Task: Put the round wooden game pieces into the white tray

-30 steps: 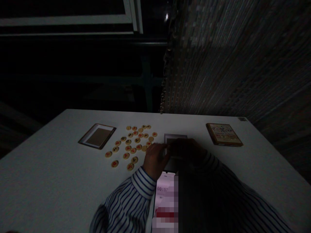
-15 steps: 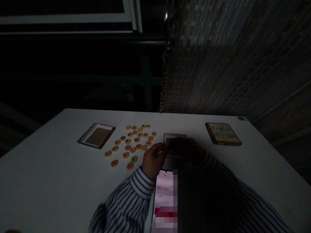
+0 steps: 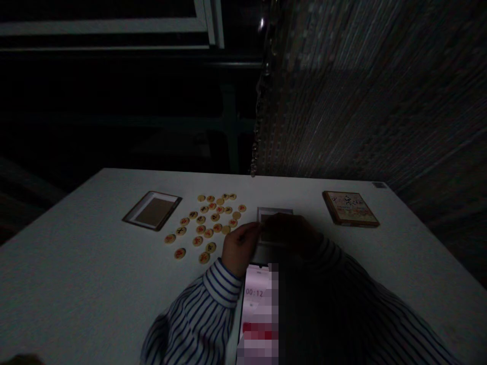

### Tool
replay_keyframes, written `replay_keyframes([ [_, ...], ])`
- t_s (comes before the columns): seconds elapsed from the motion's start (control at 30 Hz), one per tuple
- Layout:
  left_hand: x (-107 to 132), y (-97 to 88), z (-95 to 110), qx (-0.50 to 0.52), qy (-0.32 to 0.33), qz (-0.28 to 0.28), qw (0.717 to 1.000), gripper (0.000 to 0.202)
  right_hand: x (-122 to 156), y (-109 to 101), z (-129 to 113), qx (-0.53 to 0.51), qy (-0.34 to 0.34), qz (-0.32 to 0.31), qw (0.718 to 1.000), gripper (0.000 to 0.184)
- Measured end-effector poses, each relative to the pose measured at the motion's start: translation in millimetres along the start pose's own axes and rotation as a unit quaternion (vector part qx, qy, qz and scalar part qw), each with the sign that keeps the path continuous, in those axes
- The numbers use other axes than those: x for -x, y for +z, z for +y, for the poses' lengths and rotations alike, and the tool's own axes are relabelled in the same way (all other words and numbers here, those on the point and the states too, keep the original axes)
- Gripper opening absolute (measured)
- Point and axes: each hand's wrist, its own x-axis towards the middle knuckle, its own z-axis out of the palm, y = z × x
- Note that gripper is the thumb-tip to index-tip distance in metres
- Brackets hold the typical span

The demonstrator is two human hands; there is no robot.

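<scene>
Over a small grey tray-like box (image 3: pixel 274 209), my left hand (image 3: pixel 236 251) and my right hand (image 3: pixel 297 232) meet at the fingertips. Thumb and fingers of the left hand are pinched together; whatever sits between them is too dark and small to make out. Deep shadow covers the right hand, so its fingers are hard to read. Just below the hands lies a lit phone (image 3: pixel 254 306) showing timer digits that begin 00:12, its right side blurred out. To the left of my hands, several round Chinese chess pieces (image 3: pixel 201 219) with red or black characters are scattered on the table.
The white table (image 3: pixel 95 284) carries an open shallow box part (image 3: pixel 127 219) with a brown inside at the left. A printed box lid (image 3: pixel 352 209) lies at the right. Behind the table hangs a string curtain (image 3: pixel 323 101). A tan shape (image 3: pixel 25 359) shows at the bottom left.
The view has shifted very slightly and grown a little darker. Both hands stay almost in place over the grey box, with the left fingers closed a bit more.
</scene>
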Motion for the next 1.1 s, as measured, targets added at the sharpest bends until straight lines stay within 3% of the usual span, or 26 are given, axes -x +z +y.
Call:
replay_keyframes([
  [0.43,0,-0.1,-4,0.013,0.031,-0.013,0.999,0.021,2,-1,-6,-0.001,0.010,0.015,1.000,0.019],
  [0.77,0,1.1,-1,0.022,-0.006,0.000,1.000,0.026,1,5,1,-0.071,0.014,0.075,0.995,0.020],
  [1.1,-1,-0.9,3,0.060,-0.056,0.004,0.997,0.024,1,6,6,-0.001,-0.009,0.039,0.999,0.025],
])
